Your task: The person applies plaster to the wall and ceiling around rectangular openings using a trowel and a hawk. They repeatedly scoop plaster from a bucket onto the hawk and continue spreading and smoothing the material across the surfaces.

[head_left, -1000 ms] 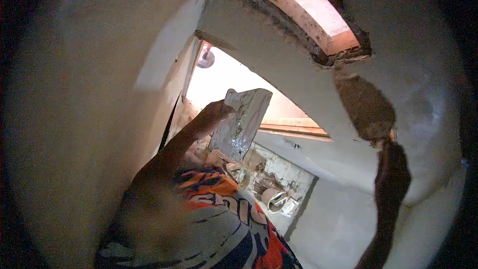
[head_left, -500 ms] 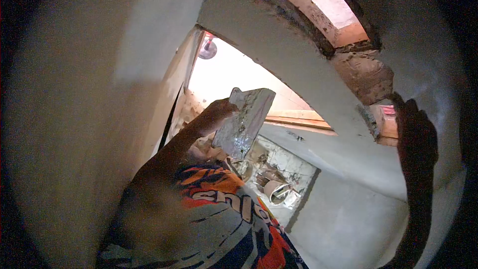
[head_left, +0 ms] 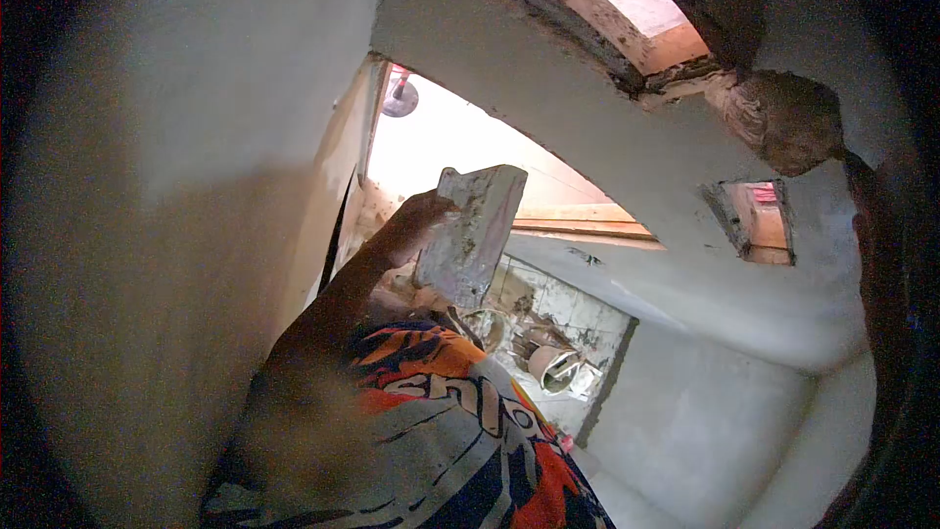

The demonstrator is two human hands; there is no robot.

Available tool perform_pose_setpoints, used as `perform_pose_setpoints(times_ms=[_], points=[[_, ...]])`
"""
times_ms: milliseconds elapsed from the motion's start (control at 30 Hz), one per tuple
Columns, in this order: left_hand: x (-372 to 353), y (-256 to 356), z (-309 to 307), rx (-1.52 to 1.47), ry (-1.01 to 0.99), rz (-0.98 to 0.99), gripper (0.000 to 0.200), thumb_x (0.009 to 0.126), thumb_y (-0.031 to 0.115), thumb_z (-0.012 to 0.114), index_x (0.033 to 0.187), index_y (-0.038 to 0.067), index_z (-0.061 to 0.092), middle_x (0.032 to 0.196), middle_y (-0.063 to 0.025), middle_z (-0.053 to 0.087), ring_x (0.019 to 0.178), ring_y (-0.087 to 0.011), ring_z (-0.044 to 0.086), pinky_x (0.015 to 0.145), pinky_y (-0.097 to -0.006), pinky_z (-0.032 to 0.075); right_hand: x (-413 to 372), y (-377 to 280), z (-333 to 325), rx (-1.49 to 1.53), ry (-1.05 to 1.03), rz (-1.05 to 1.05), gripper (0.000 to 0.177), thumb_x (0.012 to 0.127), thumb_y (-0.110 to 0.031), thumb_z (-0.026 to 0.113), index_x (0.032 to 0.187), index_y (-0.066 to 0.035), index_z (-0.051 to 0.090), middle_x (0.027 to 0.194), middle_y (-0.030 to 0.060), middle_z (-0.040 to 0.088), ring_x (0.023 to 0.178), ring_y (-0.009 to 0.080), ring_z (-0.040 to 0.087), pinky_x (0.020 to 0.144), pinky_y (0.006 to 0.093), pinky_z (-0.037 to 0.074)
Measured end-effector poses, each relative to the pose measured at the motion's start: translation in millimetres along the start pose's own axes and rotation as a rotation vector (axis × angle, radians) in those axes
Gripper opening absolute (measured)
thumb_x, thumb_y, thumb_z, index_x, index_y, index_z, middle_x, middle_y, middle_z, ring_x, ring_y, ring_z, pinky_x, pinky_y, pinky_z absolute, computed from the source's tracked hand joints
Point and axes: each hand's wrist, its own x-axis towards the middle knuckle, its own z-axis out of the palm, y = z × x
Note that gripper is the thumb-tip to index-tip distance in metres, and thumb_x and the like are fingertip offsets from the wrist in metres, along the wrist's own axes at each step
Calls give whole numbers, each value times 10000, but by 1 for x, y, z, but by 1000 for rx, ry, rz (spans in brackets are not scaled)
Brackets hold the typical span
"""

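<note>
My left hand (head_left: 421, 220) is closed on the edge of a flat, mortar-smeared board (head_left: 473, 235), held tilted in front of my chest. At the upper right, my right hand (head_left: 864, 191) is dark and partly lost at the image edge. A brown, mortar-stained flat piece (head_left: 791, 122) is at its fingertips, against the wall between the curved opening (head_left: 636, 24) and the small opening (head_left: 767, 220). It seems held by that hand, but its grip and handle are hidden. Ridged wet-looking mortar (head_left: 746, 110) shows at the piece's left edge.
A large bright opening (head_left: 470, 152) with a wooden ledge (head_left: 587, 218) lies beyond the board. Below stand a bucket-like container (head_left: 553, 369) and clutter on a stained tiled floor (head_left: 607, 328). Plastered walls (head_left: 705, 411) surround me, one close on the left (head_left: 176, 264).
My right hand and the brown piece have moved up and to the right, uncovering the small opening. The view has shifted slightly; my left hand still holds the board.
</note>
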Motion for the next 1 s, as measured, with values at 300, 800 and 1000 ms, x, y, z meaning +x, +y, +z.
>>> perform_pose_setpoints(times_ms=[300,800,1000], points=[[7,-2,9,-375,18,-195,292,779,195,513,997,3,546,950,-89,577,873,-196,539,813,-324,409,-6,2,-2,-10,-12,17,214,821,-88,510,1026,-31,487,695,129,544,580,256,541,545,372,455],[6,-18,-4,-133,117,-155,250,837,199,462,934,-18,540,880,-113,568,848,-181,532,817,-319,402,-25,-86,83,1238,-175,420,223,822,-133,536,1020,-48,477,594,35,489,463,117,465,423,287,397],[-5,-13,-11,85,170,-78,372,875,362,429,969,19,536,903,-76,553,891,-196,498,821,-345,381,-19,-160,86,2778,-79,853,282,889,-221,474,1110,-59,407,648,9,458,480,91,443,397,240,388]])
